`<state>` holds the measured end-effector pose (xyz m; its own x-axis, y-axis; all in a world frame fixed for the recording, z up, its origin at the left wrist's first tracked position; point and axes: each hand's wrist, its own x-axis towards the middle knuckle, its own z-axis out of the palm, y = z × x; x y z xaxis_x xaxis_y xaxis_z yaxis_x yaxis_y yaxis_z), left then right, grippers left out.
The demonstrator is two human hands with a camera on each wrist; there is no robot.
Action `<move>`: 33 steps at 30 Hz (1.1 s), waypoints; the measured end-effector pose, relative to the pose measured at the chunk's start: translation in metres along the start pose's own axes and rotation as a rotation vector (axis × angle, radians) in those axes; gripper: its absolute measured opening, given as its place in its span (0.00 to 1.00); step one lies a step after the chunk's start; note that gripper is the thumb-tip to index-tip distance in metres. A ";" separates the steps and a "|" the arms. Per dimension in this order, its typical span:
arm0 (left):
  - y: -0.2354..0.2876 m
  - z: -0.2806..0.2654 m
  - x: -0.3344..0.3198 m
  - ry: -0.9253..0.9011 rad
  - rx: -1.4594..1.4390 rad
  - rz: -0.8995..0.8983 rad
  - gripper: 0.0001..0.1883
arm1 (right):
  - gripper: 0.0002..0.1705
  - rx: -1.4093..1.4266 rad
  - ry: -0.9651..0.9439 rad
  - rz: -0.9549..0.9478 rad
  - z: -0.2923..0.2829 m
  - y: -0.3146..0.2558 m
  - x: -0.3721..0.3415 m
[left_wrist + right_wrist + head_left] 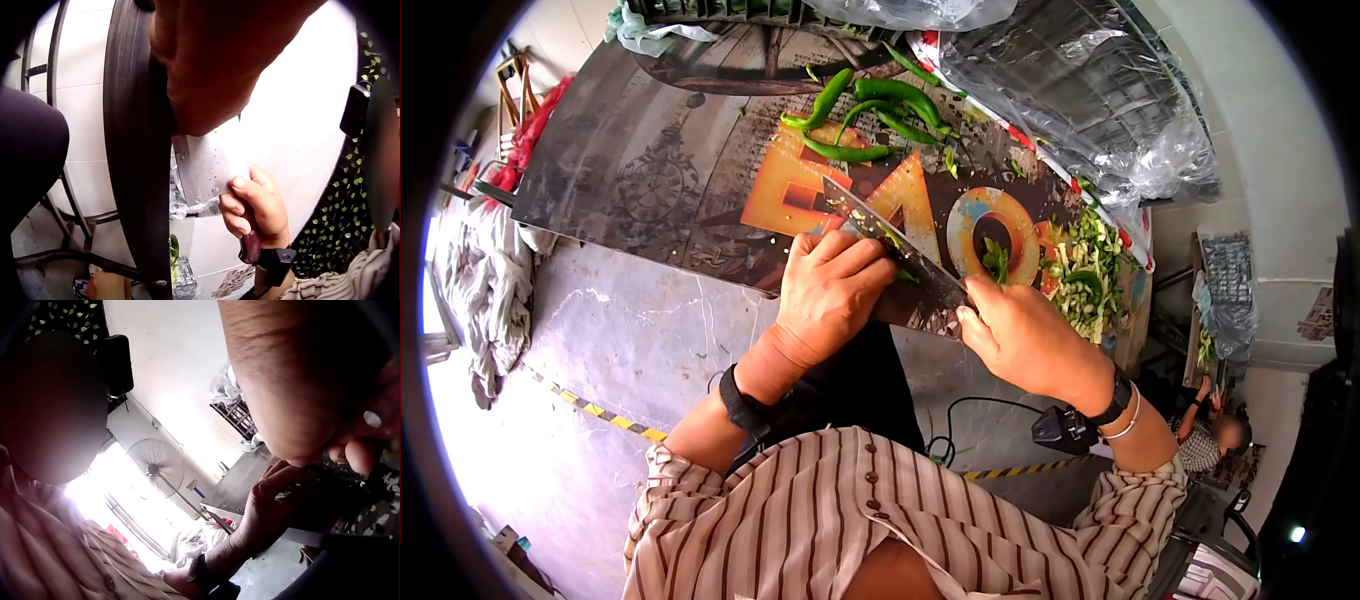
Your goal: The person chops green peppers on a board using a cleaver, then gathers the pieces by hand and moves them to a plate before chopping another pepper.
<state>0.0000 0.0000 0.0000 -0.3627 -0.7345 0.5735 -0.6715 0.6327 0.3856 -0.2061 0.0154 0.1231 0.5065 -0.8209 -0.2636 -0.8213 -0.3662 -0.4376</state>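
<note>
Head view, clock directions taken from the knife. Broad-bladed kitchen knife (pixel 905 243): over the near side of the bench (pixel 600 165), tip toward 10–11 o'clock, handle end toward 4; pale and green flecks on the blade. Dark red handle (pixel 250 247) visible in the left wrist view.

Right hand (pixel 1025 335): fingers wrapped round the handle, thumb laid on the blade face near it. Left hand (pixel 837 285): fingers bent, just beside the blade at 8 o'clock; fingertips hidden, so cannot tell whether they pinch anything. Small green piece (pixel 906 274) visible between these fingers and the blade.

Whole green chillies (pixel 845 153): loose group at 12 o'clock, some crossing. Leafy green bit (pixel 996 260): 3–4 o'clock, near the right hand. Heap of chopped greens (pixel 1090 280): 3–4 o'clock, farther out, at the bench's right end.

Clear plastic sheeting (pixel 1090 90): 1–2 o'clock. Black crate (pixel 770 14): 11 o'clock, at the far edge. Grey cloth (pixel 490 275): bundled at 9 o'clock, off the bench. Second person (pixel 1203 440): 4 o'clock, background. Right wrist view: pedestal fan (pixel 154 469).
</note>
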 end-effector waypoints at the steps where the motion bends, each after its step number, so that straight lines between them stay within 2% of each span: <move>1: 0.001 -0.001 0.001 0.023 -0.003 0.011 0.07 | 0.11 0.006 -0.002 -0.004 0.000 0.000 0.000; 6: -0.001 0.001 0.002 0.043 -0.007 0.015 0.07 | 0.11 0.031 -0.022 0.033 0.012 0.007 0.003; 9: -0.001 0.001 0.002 0.024 -0.009 0.011 0.07 | 0.10 0.062 0.045 0.022 0.020 0.009 0.009; 11: -0.003 0.001 0.002 0.003 -0.012 0.015 0.07 | 0.10 0.016 0.076 -0.065 0.022 0.007 0.021; 19: -0.004 0.002 -0.002 0.074 -0.024 0.027 0.10 | 0.10 0.059 0.198 -0.117 0.018 0.012 0.038; 27: -0.006 0.004 -0.004 0.072 -0.060 0.037 0.10 | 0.11 0.090 -0.012 0.010 0.003 0.001 0.019; 33: -0.006 0.001 -0.004 0.035 -0.047 0.019 0.10 | 0.11 0.091 -0.016 -0.031 0.006 0.003 0.027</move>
<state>0.0050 -0.0014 -0.0053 -0.3516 -0.7136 0.6060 -0.6334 0.6580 0.4073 -0.1936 -0.0057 0.1096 0.5364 -0.8021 -0.2624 -0.7782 -0.3498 -0.5217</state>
